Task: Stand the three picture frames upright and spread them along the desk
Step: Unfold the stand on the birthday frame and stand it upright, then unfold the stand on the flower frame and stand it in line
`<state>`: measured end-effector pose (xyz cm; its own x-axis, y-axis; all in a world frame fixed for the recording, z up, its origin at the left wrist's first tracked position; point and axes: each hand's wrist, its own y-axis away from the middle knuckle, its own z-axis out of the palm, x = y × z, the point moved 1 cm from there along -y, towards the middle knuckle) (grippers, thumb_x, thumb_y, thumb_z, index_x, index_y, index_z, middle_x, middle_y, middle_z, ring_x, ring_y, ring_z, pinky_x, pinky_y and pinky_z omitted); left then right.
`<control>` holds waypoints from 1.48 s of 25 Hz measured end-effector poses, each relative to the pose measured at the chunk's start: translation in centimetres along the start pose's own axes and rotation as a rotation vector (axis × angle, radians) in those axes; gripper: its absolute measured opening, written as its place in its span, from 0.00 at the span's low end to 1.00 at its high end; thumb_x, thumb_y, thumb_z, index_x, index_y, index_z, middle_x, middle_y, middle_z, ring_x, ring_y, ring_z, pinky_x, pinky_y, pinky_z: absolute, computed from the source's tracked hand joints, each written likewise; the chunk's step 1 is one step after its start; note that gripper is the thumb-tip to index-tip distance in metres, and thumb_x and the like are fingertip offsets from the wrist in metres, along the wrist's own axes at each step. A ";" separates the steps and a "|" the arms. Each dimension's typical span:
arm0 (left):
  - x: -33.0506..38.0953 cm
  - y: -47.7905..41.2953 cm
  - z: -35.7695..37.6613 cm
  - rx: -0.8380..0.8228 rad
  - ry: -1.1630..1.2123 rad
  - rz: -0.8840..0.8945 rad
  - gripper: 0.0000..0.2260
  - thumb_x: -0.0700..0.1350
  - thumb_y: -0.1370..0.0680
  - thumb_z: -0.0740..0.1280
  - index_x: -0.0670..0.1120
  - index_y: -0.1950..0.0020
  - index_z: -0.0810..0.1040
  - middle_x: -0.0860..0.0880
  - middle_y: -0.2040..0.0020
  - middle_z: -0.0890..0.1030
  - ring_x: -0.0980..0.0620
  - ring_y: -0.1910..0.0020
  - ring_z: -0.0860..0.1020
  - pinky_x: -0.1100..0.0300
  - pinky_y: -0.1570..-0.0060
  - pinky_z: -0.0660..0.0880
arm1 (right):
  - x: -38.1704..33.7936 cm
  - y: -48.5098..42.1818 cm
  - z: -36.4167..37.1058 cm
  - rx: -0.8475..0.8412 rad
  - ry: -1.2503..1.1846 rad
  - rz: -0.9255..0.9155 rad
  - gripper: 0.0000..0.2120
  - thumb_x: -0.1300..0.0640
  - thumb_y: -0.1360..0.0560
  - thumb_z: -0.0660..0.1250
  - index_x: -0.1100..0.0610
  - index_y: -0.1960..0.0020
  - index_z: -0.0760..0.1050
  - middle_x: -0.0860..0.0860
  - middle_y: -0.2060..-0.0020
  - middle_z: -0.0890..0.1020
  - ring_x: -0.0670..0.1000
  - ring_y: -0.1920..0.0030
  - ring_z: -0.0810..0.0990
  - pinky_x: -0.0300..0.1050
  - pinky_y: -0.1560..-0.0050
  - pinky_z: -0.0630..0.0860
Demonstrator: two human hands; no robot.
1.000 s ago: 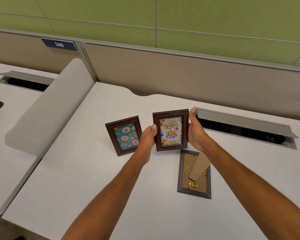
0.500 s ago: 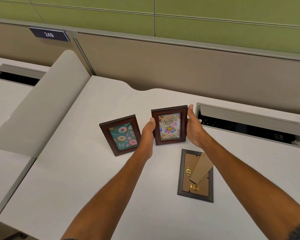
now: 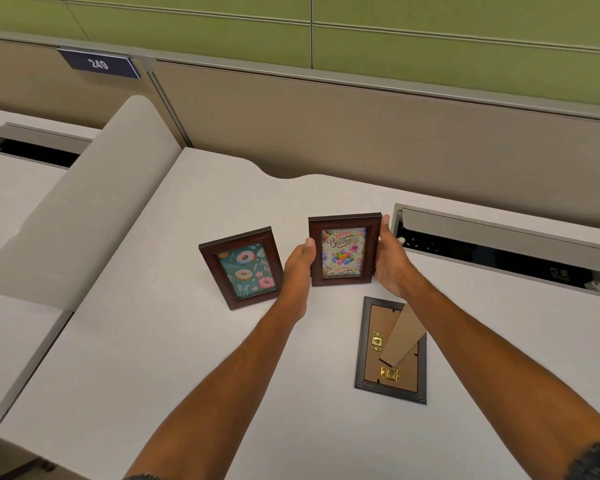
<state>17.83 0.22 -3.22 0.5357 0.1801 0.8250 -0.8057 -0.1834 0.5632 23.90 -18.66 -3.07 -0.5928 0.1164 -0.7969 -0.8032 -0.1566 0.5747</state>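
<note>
A dark wooden frame with a birthday picture (image 3: 343, 251) stands upright mid-desk, its bottom edge on the white desk (image 3: 153, 341). My left hand (image 3: 300, 268) holds its left side and my right hand (image 3: 390, 261) holds its right side. Left of it a second dark frame with a donut picture (image 3: 243, 268) stands upright by itself, tilted slightly back. A third, grey frame (image 3: 390, 351) lies face down nearer to me on the right, its cardboard stand and brass clips facing up.
An open cable tray with a raised metal flap (image 3: 499, 251) is sunk into the desk at the right rear. A curved grey divider (image 3: 84, 216) borders the desk on the left, and a beige partition (image 3: 361, 126) closes off the back.
Both hands have carried the birthday frame slightly away from me and set its base on the desk. The other two frames have not moved.
</note>
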 end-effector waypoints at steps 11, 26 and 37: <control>-6.3 6.8 -0.5 0.202 -0.070 -0.131 0.18 0.47 0.15 0.67 0.53 0.25 0.73 0.47 0.34 0.80 0.47 0.39 0.80 0.55 0.43 0.75 | 1.4 5.2 -5.6 0.242 0.229 -0.192 0.32 0.33 0.15 0.54 0.57 0.30 0.80 0.54 0.34 0.84 0.55 0.34 0.84 0.55 0.27 0.77; -11.4 14.9 1.7 0.016 -0.320 -0.161 0.21 0.45 0.16 0.65 0.49 0.21 0.73 0.47 0.25 0.76 0.46 0.30 0.77 0.53 0.32 0.75 | 14.4 18.7 -6.6 0.663 0.515 0.003 0.10 0.50 0.14 0.64 0.55 0.43 0.81 0.53 0.47 0.85 0.52 0.51 0.81 0.47 0.54 0.76; -11.3 16.5 2.2 -0.138 -0.273 -0.200 0.21 0.47 0.16 0.68 0.48 0.23 0.75 0.47 0.27 0.77 0.47 0.33 0.77 0.50 0.33 0.79 | 14.5 19.9 -6.6 0.720 0.308 -0.010 0.09 0.56 0.15 0.66 0.55 0.53 0.81 0.52 0.56 0.82 0.53 0.53 0.79 0.49 0.52 0.76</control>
<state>-0.97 -6.95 -3.19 0.7186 -0.0686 0.6920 -0.6950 -0.0356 0.7181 -0.28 -26.57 -4.45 -0.6269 -0.1794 -0.7582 -0.7110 0.5297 0.4625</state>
